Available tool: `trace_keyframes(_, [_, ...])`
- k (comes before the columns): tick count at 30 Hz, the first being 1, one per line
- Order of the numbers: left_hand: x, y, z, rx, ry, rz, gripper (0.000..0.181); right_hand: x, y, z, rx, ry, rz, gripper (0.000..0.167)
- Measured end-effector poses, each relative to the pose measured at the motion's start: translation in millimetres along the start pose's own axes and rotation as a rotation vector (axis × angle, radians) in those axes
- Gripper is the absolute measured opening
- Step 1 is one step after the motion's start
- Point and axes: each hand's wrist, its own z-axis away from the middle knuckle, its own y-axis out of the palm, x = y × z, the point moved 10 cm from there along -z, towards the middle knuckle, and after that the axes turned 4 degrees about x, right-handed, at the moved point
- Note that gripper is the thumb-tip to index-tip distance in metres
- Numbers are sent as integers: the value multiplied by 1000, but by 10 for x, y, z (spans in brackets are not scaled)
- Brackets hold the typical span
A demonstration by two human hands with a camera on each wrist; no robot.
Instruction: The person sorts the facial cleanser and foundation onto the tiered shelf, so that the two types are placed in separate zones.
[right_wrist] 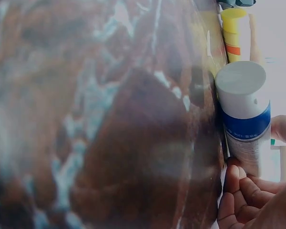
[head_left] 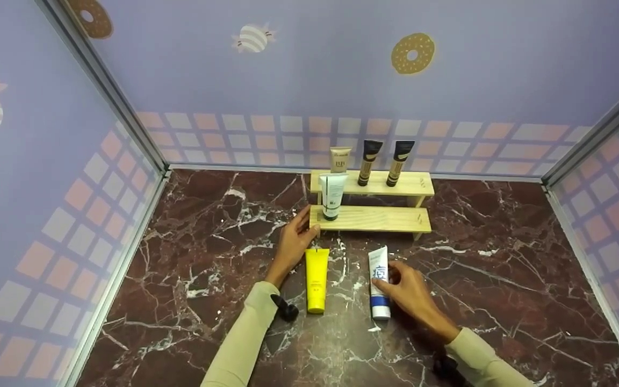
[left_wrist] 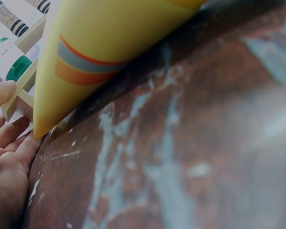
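My left hand (head_left: 292, 244) holds the left end of a two-tier wooden rack (head_left: 379, 219), thumb at its front edge. In the left wrist view that thumb (left_wrist: 1, 93) lies by the rack's corner, with the other fingers lower down. My right hand (head_left: 410, 293) grips a white squeeze tube (head_left: 378, 269) with a blue band, which lies on the tabletop with its cap towards me. Its fingers (right_wrist: 250, 198) curl at the tube's side in the right wrist view. Between the hands lies a yellow squeeze tube (head_left: 317, 279), apart from both.
On the rack's lower tier stands a pale tube (head_left: 332, 196) with a dark green cap. The upper tier bears a beige tube (head_left: 340, 159) and two black-and-tan tubes (head_left: 369, 163). Patterned walls (head_left: 288, 80) enclose the dark red marbled tabletop (head_left: 223, 258) at the back and sides.
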Motion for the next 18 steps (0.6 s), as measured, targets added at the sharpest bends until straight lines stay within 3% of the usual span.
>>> trace_keyframes(7, [-16, 1, 18, 7, -2, -46, 69, 34, -38, -6, -16, -10, -11, 42])
trace_keyframes(18, [-18, 1, 11, 10, 13, -47, 68, 51, -40, -28, -21, 4, -60, 45])
